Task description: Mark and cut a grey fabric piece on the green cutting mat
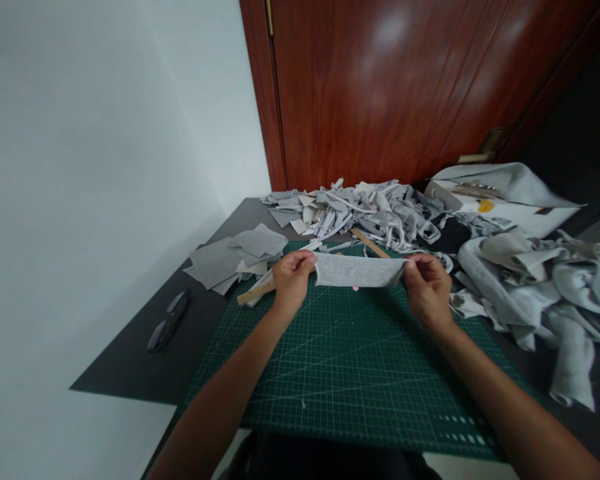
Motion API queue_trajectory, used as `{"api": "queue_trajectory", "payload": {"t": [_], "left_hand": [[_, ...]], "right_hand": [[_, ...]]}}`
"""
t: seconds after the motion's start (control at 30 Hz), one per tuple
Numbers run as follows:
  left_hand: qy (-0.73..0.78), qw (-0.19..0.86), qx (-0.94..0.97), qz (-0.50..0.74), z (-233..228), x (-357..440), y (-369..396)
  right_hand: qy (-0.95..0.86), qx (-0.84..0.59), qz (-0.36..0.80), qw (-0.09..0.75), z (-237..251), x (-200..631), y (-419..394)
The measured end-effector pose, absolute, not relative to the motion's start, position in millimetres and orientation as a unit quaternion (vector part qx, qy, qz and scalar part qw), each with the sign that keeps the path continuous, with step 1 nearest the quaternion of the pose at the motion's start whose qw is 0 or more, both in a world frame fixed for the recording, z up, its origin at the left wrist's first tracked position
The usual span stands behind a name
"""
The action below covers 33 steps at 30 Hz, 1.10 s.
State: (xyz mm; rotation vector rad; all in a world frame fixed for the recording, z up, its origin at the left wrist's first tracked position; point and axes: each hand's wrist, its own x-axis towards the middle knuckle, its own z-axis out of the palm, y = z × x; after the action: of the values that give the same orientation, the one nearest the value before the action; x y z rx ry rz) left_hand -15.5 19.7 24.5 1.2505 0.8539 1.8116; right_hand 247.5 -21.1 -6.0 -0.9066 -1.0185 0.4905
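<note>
A grey strip of fabric (357, 271) hangs stretched between my two hands, over a green cutting mat (330, 360). My left hand (294, 272) pinches its upper left corner between thumb and fingers. At the other end, my right hand (427, 283) grips the upper right corner the same way. The strip's lower edge hangs free above the mat. Behind my left hand lies a wooden ruler (255, 293), partly hidden. A small pink spot (355, 289) shows just below the strip.
Flat grey fabric pieces (220, 260) and eyeglasses (169, 321) lie on the dark table (130, 367) at left. Scraps (350, 207) heap along the back. Rolled grey fabric (535, 280) and a white box (510, 207) stand right. A wooden stick (370, 243) lies behind the strip.
</note>
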Motion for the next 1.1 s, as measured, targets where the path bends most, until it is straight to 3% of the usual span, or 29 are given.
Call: {"api": "queue_trajectory", "payload": {"t": [0.73, 1.1], "left_hand": [[0.354, 0.319, 0.515, 0.712, 20.3, -14.0, 21.4], [0.388, 0.276, 0.560, 0.677, 10.7, -18.4, 25.2]], "right_hand": [[-0.438, -0.440, 0.211, 0.755, -5.5, 240.6, -18.6], [-0.506, -0.453, 0.207, 0.704, -5.1, 235.4, -23.8]]}}
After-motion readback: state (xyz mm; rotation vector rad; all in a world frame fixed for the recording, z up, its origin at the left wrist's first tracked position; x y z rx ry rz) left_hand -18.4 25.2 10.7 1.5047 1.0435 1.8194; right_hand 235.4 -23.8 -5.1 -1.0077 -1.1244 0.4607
